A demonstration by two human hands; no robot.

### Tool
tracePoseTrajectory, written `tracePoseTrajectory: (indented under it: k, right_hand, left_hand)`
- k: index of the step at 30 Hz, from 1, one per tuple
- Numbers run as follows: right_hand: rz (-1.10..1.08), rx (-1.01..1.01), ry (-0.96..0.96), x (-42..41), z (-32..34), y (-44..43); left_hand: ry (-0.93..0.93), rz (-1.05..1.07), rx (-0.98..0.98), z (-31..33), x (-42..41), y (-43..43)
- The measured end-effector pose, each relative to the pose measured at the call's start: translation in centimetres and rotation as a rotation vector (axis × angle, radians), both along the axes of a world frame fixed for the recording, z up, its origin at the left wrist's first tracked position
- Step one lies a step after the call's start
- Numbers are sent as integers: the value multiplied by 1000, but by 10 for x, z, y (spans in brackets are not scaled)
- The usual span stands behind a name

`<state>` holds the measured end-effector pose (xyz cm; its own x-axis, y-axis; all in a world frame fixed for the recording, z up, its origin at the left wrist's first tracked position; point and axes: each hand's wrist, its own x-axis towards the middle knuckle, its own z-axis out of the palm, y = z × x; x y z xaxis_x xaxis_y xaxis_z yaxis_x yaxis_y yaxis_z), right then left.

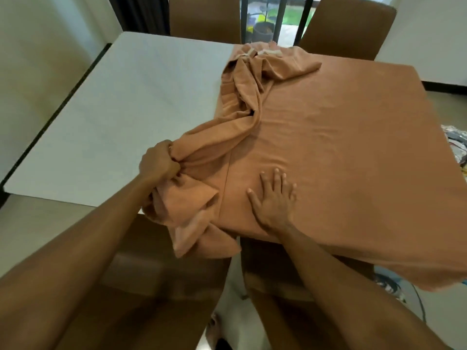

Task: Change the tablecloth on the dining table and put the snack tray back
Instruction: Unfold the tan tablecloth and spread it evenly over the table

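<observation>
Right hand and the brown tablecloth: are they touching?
Touching. The head view shows the right hand lying flat, palm down, on the tablecloth, with no gap visible.

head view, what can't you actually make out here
The snack tray: nowhere in the head view.
Fingertips of the left hand: buried in the bunched tablecloth.
Right half of the table: covered by the tablecloth.
The colourful items at right: cut off by the frame edge, blurred.
</observation>
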<state>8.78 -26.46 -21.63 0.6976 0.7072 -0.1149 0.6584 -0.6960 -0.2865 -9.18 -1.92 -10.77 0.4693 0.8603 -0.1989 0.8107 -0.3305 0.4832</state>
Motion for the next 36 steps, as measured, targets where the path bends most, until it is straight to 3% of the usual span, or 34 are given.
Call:
tracePoseTrajectory:
  k: [6,14,19,24,28,33,36]
  right_hand:
    - [-44,-35,-57,2,2,-1]
    - [-124,26,4,-14,5,27]
    - [137,222,102,-65,13,120]
    - [52,160,11,-93,-2,147]
    - [71,127,-4,-91,-3,146]
    - [78,57,-4,-92,-1,148]
    - [44,47,-19,-92,0,151]
  left_hand:
    - [231,-29,247,-16,-62,41]
    - [157,-54,179,-49,-85,38]
    - [226,5,-5,-53,-68,46]
    - [325,3,86,-50,-67,80]
    - [300,-86,160,-55,-78,92]
    - [354,13,127,-49,-117,125]
    - [287,-16,132,-50,-142,133]
